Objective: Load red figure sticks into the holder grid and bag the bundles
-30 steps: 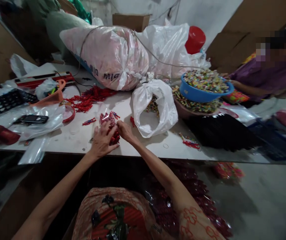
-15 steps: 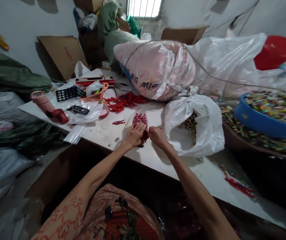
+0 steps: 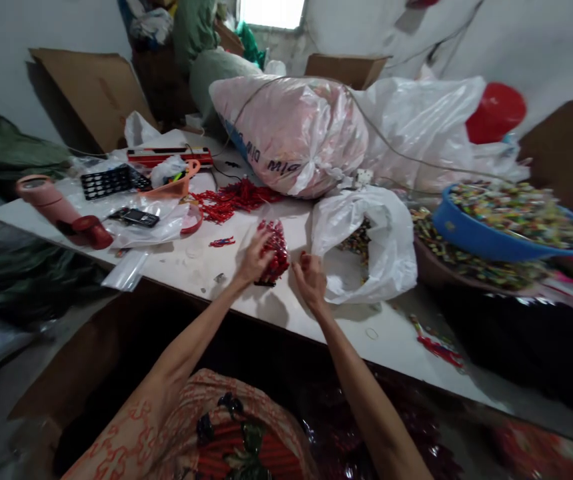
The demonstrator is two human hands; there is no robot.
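Note:
A clear plastic bag filled with red pieces (image 3: 277, 257) stands on the white table, close to its front edge. My left hand (image 3: 255, 257) grips its left side, with the fingers laid over the plastic. Just right of the bag, and apart from it, is my right hand (image 3: 310, 277). Its fingers are curled in, and whatever they may hold is hidden. Behind the bag lies a loose heap of red strands (image 3: 239, 199). One small red and blue piece (image 3: 222, 242) lies to the left.
An open white sack (image 3: 393, 247) of small pieces stands by my right hand. Beyond it, a blue basin (image 3: 491, 230) is heaped with colourful bits. A large stuffed bag (image 3: 291, 133) fills the back. At left are a pink flask (image 3: 51, 200), a phone (image 3: 140, 217) and an orange basket (image 3: 176, 185).
My right hand has drawn away from the bag, leaving a gap. My left hand has shifted to the bag's left side, so more red pieces show. The whole view has swung right.

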